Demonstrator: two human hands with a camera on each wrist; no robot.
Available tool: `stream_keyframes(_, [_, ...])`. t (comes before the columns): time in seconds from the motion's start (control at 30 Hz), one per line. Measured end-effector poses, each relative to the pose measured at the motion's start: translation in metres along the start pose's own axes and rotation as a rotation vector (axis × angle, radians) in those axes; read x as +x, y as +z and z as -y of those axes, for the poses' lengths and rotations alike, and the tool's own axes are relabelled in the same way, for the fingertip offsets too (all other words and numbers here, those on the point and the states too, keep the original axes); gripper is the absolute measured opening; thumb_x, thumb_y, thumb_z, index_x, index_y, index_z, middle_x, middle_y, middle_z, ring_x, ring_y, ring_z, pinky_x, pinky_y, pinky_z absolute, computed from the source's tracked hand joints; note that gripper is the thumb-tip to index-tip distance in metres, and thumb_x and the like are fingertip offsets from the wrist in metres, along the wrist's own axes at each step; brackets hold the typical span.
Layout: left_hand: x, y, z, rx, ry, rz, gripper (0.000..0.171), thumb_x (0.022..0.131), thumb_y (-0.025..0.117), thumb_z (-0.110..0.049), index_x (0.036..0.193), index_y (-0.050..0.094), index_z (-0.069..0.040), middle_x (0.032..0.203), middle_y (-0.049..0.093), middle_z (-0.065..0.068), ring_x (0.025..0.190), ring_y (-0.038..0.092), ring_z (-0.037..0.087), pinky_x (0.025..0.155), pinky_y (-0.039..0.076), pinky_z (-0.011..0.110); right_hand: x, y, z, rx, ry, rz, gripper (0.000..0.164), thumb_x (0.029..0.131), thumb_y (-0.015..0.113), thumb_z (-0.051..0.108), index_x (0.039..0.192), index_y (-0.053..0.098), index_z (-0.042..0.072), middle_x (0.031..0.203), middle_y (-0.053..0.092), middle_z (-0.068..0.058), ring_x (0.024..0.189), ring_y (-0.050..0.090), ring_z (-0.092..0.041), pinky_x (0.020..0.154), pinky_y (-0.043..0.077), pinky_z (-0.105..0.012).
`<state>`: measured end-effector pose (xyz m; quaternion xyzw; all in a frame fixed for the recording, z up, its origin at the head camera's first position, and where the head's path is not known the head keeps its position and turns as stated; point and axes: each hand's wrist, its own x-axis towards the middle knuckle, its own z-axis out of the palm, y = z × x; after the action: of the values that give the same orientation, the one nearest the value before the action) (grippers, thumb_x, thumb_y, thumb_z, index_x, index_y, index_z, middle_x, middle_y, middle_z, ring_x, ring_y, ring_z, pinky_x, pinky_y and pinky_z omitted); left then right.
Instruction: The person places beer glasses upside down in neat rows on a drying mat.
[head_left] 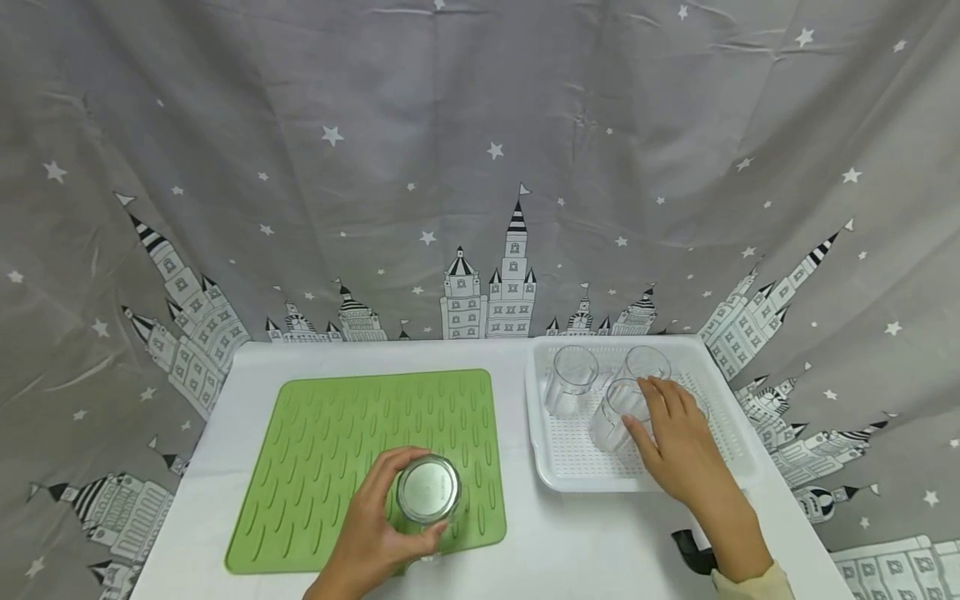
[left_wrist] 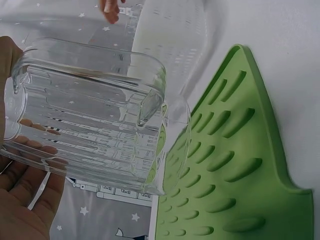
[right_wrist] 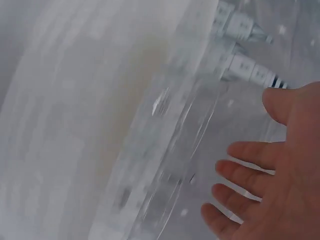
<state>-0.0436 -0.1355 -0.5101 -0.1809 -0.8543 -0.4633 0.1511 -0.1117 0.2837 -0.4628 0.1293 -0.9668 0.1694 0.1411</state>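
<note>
My left hand (head_left: 375,521) grips a clear drinking glass (head_left: 429,490) above the front right part of a green mat (head_left: 360,450) with raised ridges. The glass is held bottom up, its round base facing the head camera. In the left wrist view, its clear wall (left_wrist: 95,125) lies between thumb and fingers, the far end toward the mat. Over a white perforated tray (head_left: 551,475), my right hand (head_left: 678,437) reaches with loosely bent, parted fingers beside a clear glass (head_left: 611,425). Whether it touches that glass is hard to tell; the right wrist view is blurred.
More clear glasses stand in the tray, among them one at the left (head_left: 572,379) and one at the back (head_left: 648,364). A black curved piece (head_left: 693,552) lies by the right wrist. Behind the white table (head_left: 517,550) hangs a grey curtain (head_left: 375,167) with castles and stars.
</note>
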Motion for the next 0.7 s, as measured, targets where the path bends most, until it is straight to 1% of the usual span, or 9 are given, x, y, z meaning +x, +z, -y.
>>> stream_keyframes(0.07, [-0.001,0.0,0.001,0.004,-0.006,-0.001,0.096,0.063,0.103,-0.016,0.148,0.058,-0.025,0.142,0.063,-0.006,0.127,0.063,0.008,0.107,0.059,0.038,0.003,-0.004,-0.013,-0.024,0.056,0.035,0.066,0.109,0.061,0.029,0.159,0.04,-0.01,0.161,0.041,-0.035,0.151,0.033,-0.058,0.121,0.031,-0.076])
stream_keyframes(0.2, [-0.002,0.0,0.002,0.017,-0.022,0.0,0.096,0.064,0.103,-0.017,0.148,0.057,-0.026,0.142,0.063,-0.007,0.127,0.063,0.008,0.106,0.059,0.042,0.006,-0.005,-0.037,-0.05,0.159,0.123,0.07,0.113,0.051,0.032,0.161,0.031,-0.016,0.166,0.03,-0.041,0.153,0.025,-0.063,0.12,0.026,-0.082])
stream_keyframes(0.3, [-0.004,0.0,0.003,0.019,-0.03,-0.005,0.096,0.065,0.103,-0.016,0.148,0.058,-0.025,0.141,0.063,-0.007,0.126,0.063,0.007,0.104,0.06,0.04,0.005,-0.001,-0.048,-0.037,0.207,0.177,0.069,0.115,0.043,0.031,0.161,0.027,-0.018,0.166,0.027,-0.043,0.153,0.023,-0.065,0.119,0.026,-0.084])
stream_keyframes(0.4, [-0.004,-0.001,0.003,0.011,-0.033,-0.015,0.095,0.065,0.103,-0.014,0.148,0.058,-0.022,0.141,0.063,-0.006,0.124,0.064,0.007,0.103,0.061,0.037,0.005,0.004,-0.051,0.004,0.237,0.195,0.069,0.116,0.039,0.031,0.161,0.024,-0.019,0.166,0.025,-0.044,0.153,0.022,-0.066,0.118,0.025,-0.085])
stream_keyframes(0.5, [-0.004,-0.002,0.003,0.004,-0.034,-0.019,0.094,0.065,0.103,-0.013,0.148,0.058,-0.019,0.141,0.063,-0.006,0.125,0.064,0.007,0.104,0.06,0.035,0.005,0.009,-0.052,0.044,0.248,0.188,0.069,0.116,0.036,0.031,0.162,0.022,-0.018,0.166,0.024,-0.044,0.153,0.02,-0.066,0.119,0.024,-0.085])
stream_keyframes(0.6, [-0.004,-0.003,0.004,0.002,-0.036,-0.02,0.094,0.065,0.103,-0.012,0.148,0.059,-0.017,0.141,0.063,-0.006,0.125,0.064,0.007,0.104,0.06,0.034,0.007,0.012,-0.052,0.056,0.25,0.19,0.069,0.117,0.033,0.032,0.163,0.02,-0.017,0.167,0.023,-0.043,0.154,0.019,-0.065,0.122,0.023,-0.083])
stream_keyframes(0.7, [-0.004,-0.005,0.006,0.011,-0.044,-0.023,0.095,0.064,0.103,-0.013,0.148,0.059,-0.02,0.141,0.063,-0.006,0.125,0.064,0.006,0.105,0.059,0.032,0.008,0.013,-0.052,0.055,0.247,0.202,0.069,0.117,0.032,0.032,0.164,0.019,-0.017,0.168,0.021,-0.042,0.154,0.018,-0.064,0.124,0.022,-0.08])
